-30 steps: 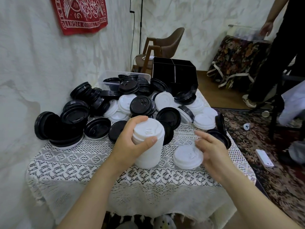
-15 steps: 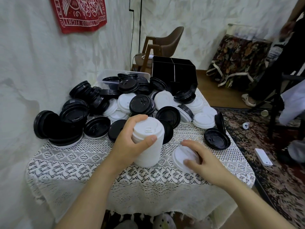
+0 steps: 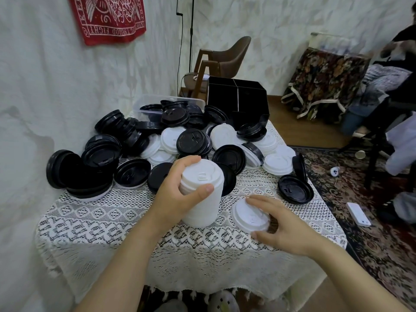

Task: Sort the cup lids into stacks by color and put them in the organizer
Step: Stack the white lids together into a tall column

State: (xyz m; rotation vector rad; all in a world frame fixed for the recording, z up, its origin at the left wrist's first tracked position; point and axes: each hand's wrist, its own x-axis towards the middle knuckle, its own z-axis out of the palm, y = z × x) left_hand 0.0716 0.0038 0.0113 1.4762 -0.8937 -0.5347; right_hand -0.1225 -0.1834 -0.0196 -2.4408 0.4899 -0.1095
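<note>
My left hand (image 3: 177, 194) grips a tall stack of white lids (image 3: 202, 194) standing upright on the lace tablecloth (image 3: 112, 221). My right hand (image 3: 276, 224) lies over a single white lid (image 3: 247, 213) flat on the cloth, fingers along its far edge and thumb at its near edge. Behind them lies a loose heap of black lids (image 3: 101, 154) and white lids (image 3: 278, 164). One black lid (image 3: 295, 189) lies alone at the right. The black organizer (image 3: 238, 97) stands at the table's far edge.
A clear plastic tub (image 3: 157, 104) with black lids sits left of the organizer. The wall runs close along the table's left side. A brown chair (image 3: 225, 57) stands behind. Another person sits at the far right by a patterned rug (image 3: 360, 233).
My right hand came down from above the single white lid and closed its fingers and thumb around the lid's rim. The left hand and its stack stayed put.
</note>
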